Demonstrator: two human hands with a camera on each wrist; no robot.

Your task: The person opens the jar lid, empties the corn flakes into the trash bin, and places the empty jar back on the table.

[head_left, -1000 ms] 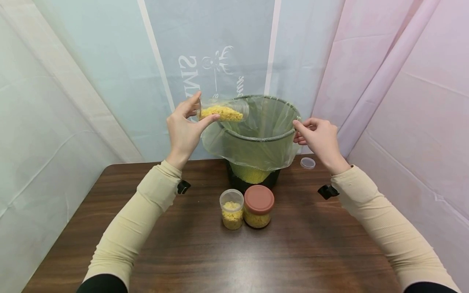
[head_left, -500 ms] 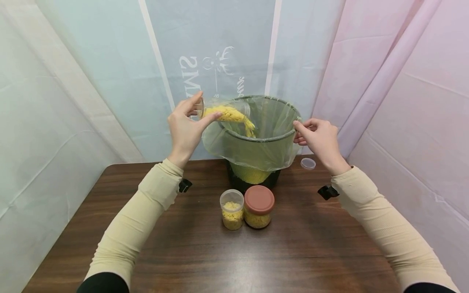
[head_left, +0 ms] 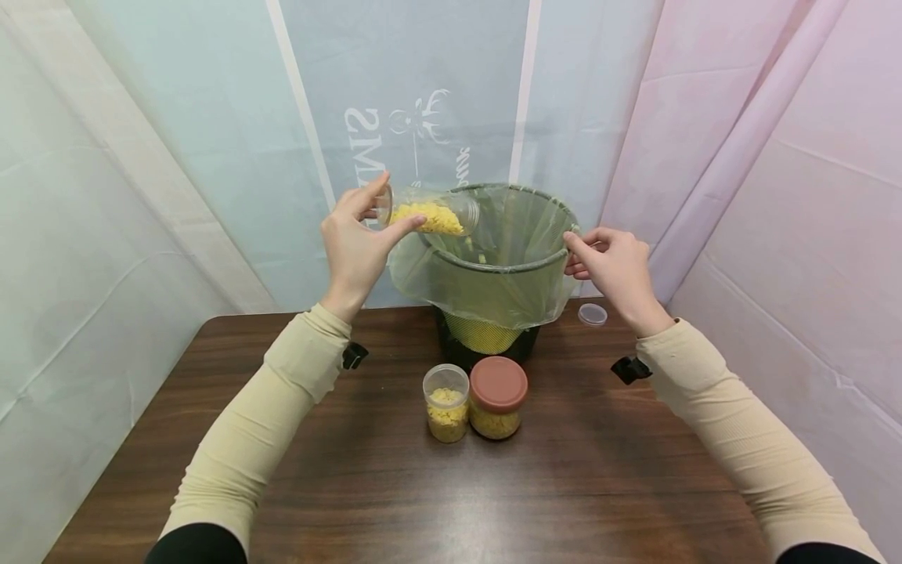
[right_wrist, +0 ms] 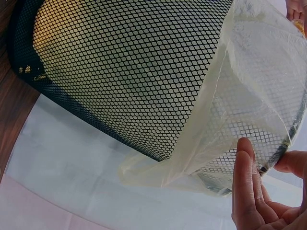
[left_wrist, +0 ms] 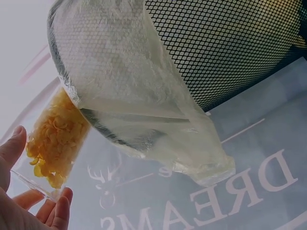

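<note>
My left hand point(head_left: 358, 249) grips a clear jar point(head_left: 435, 205) by its base end, thumb on the near side. The jar lies nearly level, its mouth over the left rim of a dark mesh waste bin point(head_left: 521, 345). Inside the jar are yellow flakes point(left_wrist: 57, 139), and a few pieces show just below the mouth. A pale translucent liner bag point(head_left: 493, 298) lines the bin and folds down outside it. At the bin's right side, my right hand point(head_left: 611, 262) pinches the lined rim point(right_wrist: 283, 151), thumb on one side and fingers on the other.
In front of the bin stand an open clear tub point(head_left: 447, 411) of yellow flakes and a jar with a red-brown lid point(head_left: 498, 384). A small clear lid point(head_left: 592, 314) lies right of the bin on the wooden table point(head_left: 338, 486). Printed fabric point(head_left: 465, 70) hangs behind.
Half a second ago yellow flakes streamed from the jar into the bin; now only a few bits fall. The jar holds fewer flakes and has tipped slightly back. The right hand has stayed still.
</note>
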